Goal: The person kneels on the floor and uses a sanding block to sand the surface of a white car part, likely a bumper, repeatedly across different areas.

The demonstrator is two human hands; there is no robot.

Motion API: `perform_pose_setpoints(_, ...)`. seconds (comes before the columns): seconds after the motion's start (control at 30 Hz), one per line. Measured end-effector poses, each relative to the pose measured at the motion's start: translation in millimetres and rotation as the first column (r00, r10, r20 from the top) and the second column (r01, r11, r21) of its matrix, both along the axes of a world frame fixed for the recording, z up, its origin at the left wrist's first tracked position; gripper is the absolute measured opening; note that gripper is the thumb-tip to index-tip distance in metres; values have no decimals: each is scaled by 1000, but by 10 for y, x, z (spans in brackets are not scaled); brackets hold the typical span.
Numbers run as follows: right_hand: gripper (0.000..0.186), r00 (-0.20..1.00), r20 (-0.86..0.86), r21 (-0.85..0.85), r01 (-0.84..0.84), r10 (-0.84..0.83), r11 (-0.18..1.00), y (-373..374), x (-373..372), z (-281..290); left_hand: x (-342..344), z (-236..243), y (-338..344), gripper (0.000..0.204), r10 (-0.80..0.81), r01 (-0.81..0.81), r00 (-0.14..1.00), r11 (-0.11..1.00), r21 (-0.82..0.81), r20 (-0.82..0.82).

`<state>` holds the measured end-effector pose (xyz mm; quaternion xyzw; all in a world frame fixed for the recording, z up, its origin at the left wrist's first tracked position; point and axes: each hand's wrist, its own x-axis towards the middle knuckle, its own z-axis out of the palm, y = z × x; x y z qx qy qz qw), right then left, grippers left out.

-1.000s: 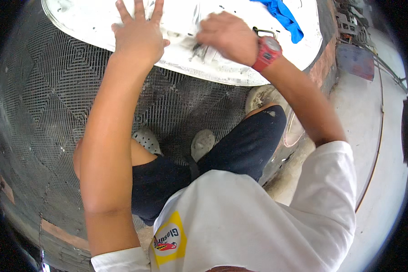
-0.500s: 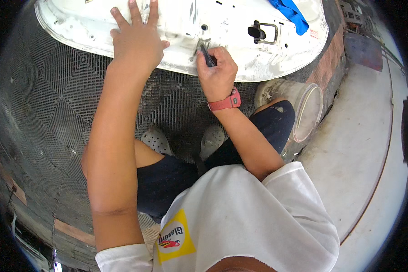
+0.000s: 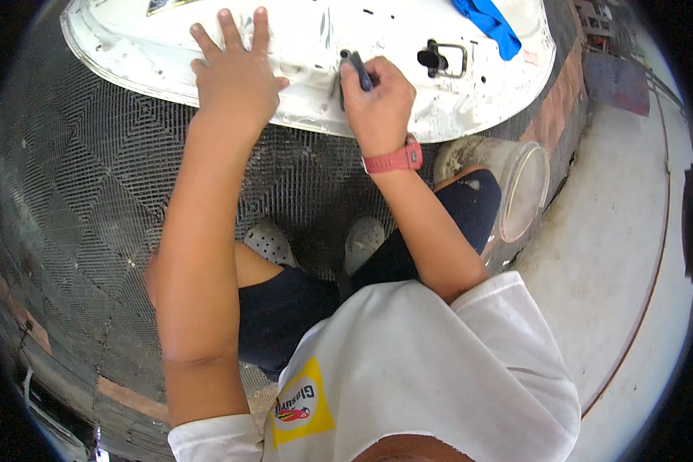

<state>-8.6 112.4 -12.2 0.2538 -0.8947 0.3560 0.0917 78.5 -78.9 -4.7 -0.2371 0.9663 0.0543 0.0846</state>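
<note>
A white painted metal panel (image 3: pixel 470 100) with a curved rim, holes and grey scuff marks lies in front of me. My left hand (image 3: pixel 237 85) rests flat on it with the fingers spread. To its right, my right hand (image 3: pixel 383 102) pinches a dark grey folded piece that looks like sandpaper (image 3: pixel 359 71) between thumb and fingers, against the panel near its close edge. Part of that piece is hidden by the fingers. Right of this hand, a black metal loop (image 3: pixel 456 60) frames a dark opening in the panel. A red watch (image 3: pixel 395 159) is on my right wrist.
A blue cloth (image 3: pixel 491 28) lies on the panel's far right. Beside my right knee, a dirty translucent bucket (image 3: pixel 519 192) lies on its side. Black grid matting (image 3: pixel 92 192) covers the floor under my feet. Along the right stands a large off-white curved surface (image 3: pixel 593 254).
My right hand has moved slightly up and to the right across the panel, still pinching the folded piece. My left hand stays spread on the panel, slightly shifted in view.
</note>
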Motion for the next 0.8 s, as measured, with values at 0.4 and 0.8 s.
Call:
perform_pose_setpoints(0.4,27,997,-53,-25,-53,52,998,-166,-200,18,-48,191,41,101,14,-16,997,999,31,72)
perform_pose_setpoints(0.8,22,999,25,4,-45,45,999,12,152,-16,-34,154,97,102,18,-19,996,1000,11,84)
